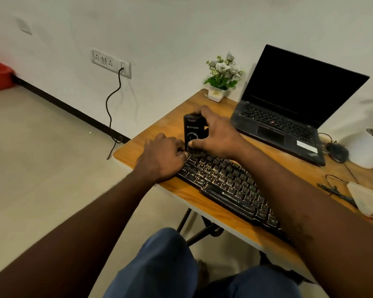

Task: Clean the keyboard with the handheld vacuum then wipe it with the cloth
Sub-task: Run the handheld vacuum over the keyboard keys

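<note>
**Both hands at the vacuum, over the keyboard's left end**

From the head camera, looking down over the person's bare forearms: a black handheld vacuum point(193, 130), a boxy body with a ring-shaped mark on its front, stands upright at the far left end of a black backlit keyboard point(228, 183). The right hand point(216, 134) clasps it, fingers wrapped over the top and thumb pressed near the lower front. The left hand point(163, 158) is curled in close against the vacuum's base, knuckles up; whether its fingers actually pinch the vacuum I cannot tell, as they are tucked out of sight.

The keyboard lies slantwise along the near edge of a light wooden table point(170, 123). Behind it sits an open dark laptop point(289, 108) with a blank screen, and at the table's far corner a small white pot of pale flowers point(222, 78). A dark computer mouse point(337, 151) rests to the right of the laptop. A pale cloth point(366, 198) lies at the right edge, well apart from both hands.

On the white wall, a black cable point(112, 100) hangs from a socket plate point(111, 62).
</note>
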Tool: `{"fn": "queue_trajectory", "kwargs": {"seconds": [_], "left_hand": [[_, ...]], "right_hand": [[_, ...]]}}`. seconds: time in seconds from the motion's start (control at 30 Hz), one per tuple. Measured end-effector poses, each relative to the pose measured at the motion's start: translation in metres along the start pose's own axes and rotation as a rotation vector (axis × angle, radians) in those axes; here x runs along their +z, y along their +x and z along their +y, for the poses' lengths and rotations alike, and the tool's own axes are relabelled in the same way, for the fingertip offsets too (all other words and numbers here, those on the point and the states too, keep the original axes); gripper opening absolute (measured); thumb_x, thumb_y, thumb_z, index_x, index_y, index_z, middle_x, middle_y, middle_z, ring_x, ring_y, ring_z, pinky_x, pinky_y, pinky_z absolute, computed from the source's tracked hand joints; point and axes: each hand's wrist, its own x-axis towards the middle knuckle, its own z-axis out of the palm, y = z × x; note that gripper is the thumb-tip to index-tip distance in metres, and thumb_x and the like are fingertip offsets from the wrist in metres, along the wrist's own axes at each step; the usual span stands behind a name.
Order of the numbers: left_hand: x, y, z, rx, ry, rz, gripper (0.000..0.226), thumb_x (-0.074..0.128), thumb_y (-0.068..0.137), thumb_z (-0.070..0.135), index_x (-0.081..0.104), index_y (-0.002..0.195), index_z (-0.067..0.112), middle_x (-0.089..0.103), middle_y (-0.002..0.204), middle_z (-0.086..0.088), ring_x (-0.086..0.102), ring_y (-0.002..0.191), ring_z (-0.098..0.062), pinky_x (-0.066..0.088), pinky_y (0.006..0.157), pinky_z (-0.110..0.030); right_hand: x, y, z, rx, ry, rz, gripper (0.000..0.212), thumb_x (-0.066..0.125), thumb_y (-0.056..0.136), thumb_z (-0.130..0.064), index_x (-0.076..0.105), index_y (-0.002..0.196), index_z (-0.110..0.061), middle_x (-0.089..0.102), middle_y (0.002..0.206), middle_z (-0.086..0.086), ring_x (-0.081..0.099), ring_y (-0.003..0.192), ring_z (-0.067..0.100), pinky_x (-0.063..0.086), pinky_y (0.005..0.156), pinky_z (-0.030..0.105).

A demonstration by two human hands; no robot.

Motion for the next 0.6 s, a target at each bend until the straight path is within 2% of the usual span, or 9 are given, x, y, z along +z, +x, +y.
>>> {"fn": "queue_trajectory", "kwargs": {"seconds": [0.13,0.27,0.37,0.47,0.6], "left_hand": [[0.0,0.001,-0.001,0.001,0.004,-0.023,0.026,0.047,0.099,0.036,0.068,0.114,0.034,0.066,0.116,0.008,0.043,0.11,-0.017,0.033,0.094,-0.047],[0.0,0.002,-0.001,-0.004,0.021,-0.052,0.026,0.046,0.1,0.041,0.066,0.114,0.031,0.065,0.113,0.005,0.045,0.111,-0.019,0.034,0.097,-0.048],[0.0,0.003,0.0,0.018,0.033,-0.062,0.027,0.045,0.101,0.041,0.066,0.116,0.032,0.066,0.12,0.007,0.046,0.112,-0.018,0.035,0.099,-0.049],[-0.001,0.003,0.001,0.019,0.043,-0.076,0.03,0.044,0.102,0.042,0.065,0.121,0.032,0.066,0.122,0.008,0.045,0.114,-0.018,0.034,0.101,-0.05],[0.0,0.003,0.0,0.024,0.035,-0.066,0.026,0.044,0.102,0.041,0.065,0.116,0.033,0.066,0.121,0.008,0.045,0.113,-0.018,0.034,0.1,-0.049]], "right_hand": [[-0.001,0.007,0.003,0.002,-0.059,0.015,0.073,0.086,0.077,-0.019,0.044,0.137,-0.026,0.066,0.124,0.009,0.067,0.105,0.028,0.064,0.077,0.043],[0.0,0.007,0.005,-0.023,-0.025,-0.029,0.074,0.088,0.077,-0.017,0.046,0.137,-0.026,0.065,0.126,0.006,0.066,0.106,0.023,0.061,0.074,0.03],[-0.006,0.009,0.012,0.014,-0.066,0.046,0.075,0.088,0.075,-0.018,0.047,0.137,-0.028,0.066,0.124,0.006,0.067,0.107,0.025,0.063,0.078,0.04],[-0.008,0.006,0.014,0.02,0.063,-0.019,0.073,0.089,0.076,-0.017,0.048,0.136,-0.028,0.063,0.127,0.001,0.066,0.109,0.022,0.063,0.085,0.042],[-0.007,0.005,0.019,0.04,-0.046,0.054,0.076,0.088,0.076,-0.018,0.045,0.138,-0.031,0.066,0.127,0.006,0.066,0.108,0.025,0.059,0.074,0.032]]}}
